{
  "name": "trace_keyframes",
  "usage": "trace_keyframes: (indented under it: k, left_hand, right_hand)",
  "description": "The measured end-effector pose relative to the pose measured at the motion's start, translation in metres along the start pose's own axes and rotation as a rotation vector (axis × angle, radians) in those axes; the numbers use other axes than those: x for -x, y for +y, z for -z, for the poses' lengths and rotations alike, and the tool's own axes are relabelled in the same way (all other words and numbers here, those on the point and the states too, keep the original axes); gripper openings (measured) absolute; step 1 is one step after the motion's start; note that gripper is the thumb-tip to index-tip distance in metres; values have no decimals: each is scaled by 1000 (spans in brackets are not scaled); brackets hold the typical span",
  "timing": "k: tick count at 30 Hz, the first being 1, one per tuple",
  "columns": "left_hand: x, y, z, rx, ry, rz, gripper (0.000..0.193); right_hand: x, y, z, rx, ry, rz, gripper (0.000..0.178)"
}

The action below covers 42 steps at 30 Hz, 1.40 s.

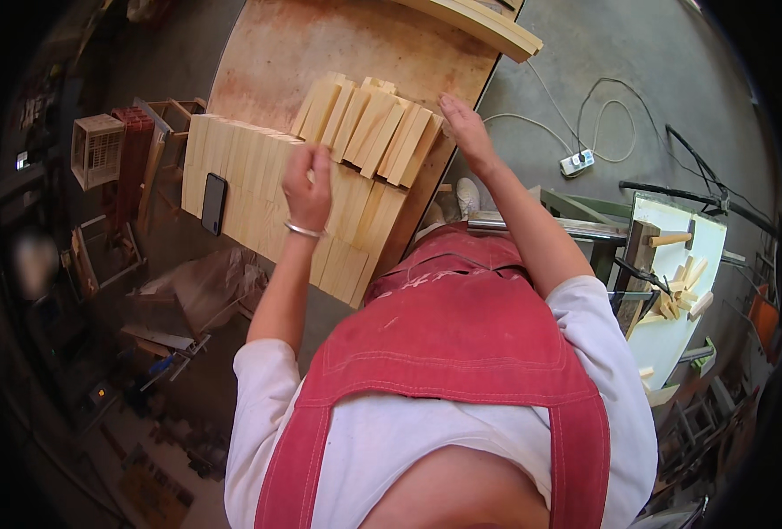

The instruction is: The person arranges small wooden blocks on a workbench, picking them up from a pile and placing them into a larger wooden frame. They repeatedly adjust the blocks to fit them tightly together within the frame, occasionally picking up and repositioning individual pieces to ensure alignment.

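Closest to me is the worker's red apron (444,335) over a white shirt, with both bare forearms stretched forward across the work. Just in front, pale wooden blocks (250,181) lie packed edge to edge in rows on the surface (259,62), and a dark phone (215,204) rests on them toward the left. Over these blocks is the left hand (308,187), a bangle (304,230) at its wrist; its fingers are curled in and blurred, and I can't tell whether they grip anything. A little farther on, loose wooden strips (369,128) sit side by side in an uneven batch on top of the rows. The right hand (468,134) is held flat beside their right end, fingers extended and holding nothing I can see; whether it touches the wood is unclear. Past the strips the surface shows bare, reddish-stained board, and long wooden lengths (484,25) lie across its far end. Off right, a white power strip (577,163) sits on the floor among looping cables.
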<state>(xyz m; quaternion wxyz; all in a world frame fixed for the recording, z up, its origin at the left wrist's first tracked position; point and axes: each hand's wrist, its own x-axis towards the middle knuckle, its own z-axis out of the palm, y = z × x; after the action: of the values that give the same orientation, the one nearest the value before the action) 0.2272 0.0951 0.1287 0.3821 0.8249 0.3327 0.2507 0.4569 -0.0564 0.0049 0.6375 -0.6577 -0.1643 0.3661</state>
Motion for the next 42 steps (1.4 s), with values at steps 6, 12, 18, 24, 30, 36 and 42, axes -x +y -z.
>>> trace_keyframes:
  k: [6,12,18,24,30,36,42]
  left_hand:
    - [92,13,-9,-27,-64,66,11]
    - [92,12,-20,-69,-200,-45,8]
    - [109,34,-23,-92,8,2,23]
    - [228,-37,22,344,885,1011,66]
    - [272,-47,11,1119,725,1124,94]
    - [268,-49,-3,972,746,1140,97]
    - [272,-58,12,1083,733,1087,92]
  right_hand:
    - [1,-9,-16,47,-204,-28,53]
    - [-4,-11,-15,164,-241,-56,54]
    - [-38,11,-3,-7,-225,-71,61]
    - [-80,-16,5,5,-512,-198,75]
    - [-78,-18,-22,1,-652,-279,70]
    - [-71,-8,-28,62,-735,-274,64]
    - [-98,-13,-24,13,-626,-280,86]
